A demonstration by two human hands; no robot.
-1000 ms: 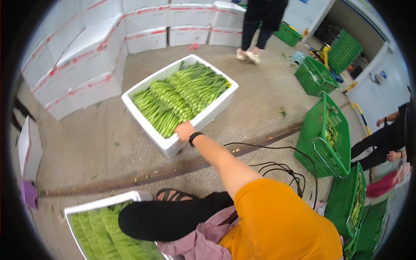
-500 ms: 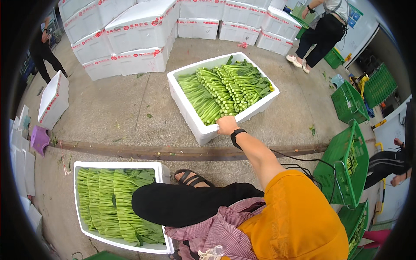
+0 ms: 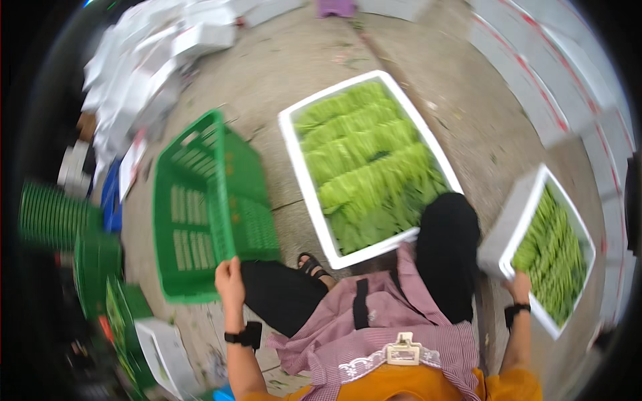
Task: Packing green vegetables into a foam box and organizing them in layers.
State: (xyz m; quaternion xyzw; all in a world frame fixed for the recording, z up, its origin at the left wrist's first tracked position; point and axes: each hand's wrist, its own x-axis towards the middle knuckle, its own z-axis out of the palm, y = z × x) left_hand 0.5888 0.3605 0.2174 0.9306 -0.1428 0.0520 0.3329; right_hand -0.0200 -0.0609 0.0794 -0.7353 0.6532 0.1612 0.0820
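My left hand [image 3: 231, 285] is closed on the near rim of a green plastic crate [image 3: 235, 190], which is tipped so its slotted inside shows. My right hand [image 3: 519, 290] grips the near edge of a white foam box [image 3: 503, 230] holding leafy greens with thick stems [image 3: 552, 250]. The fingers there are partly hidden by the rim. Between the two, in front of my knees, stands a second white foam box [image 3: 299, 157], with rows of bright green leafy greens [image 3: 361, 150] laid inside. The picture is somewhat smeared by motion.
White foam boxes [image 3: 535, 73] stand stacked along the right. More white boxes [image 3: 154, 67] are piled at the far left. Nested green crates [image 3: 53, 217] and another white box [image 3: 167, 357] stand at the left. A purple stool [image 3: 336, 7] is at the far edge.
My view has swung to the left. My left hand has come into view, holding the green crate. My right hand remains on the rim of the foam box, now at the right.
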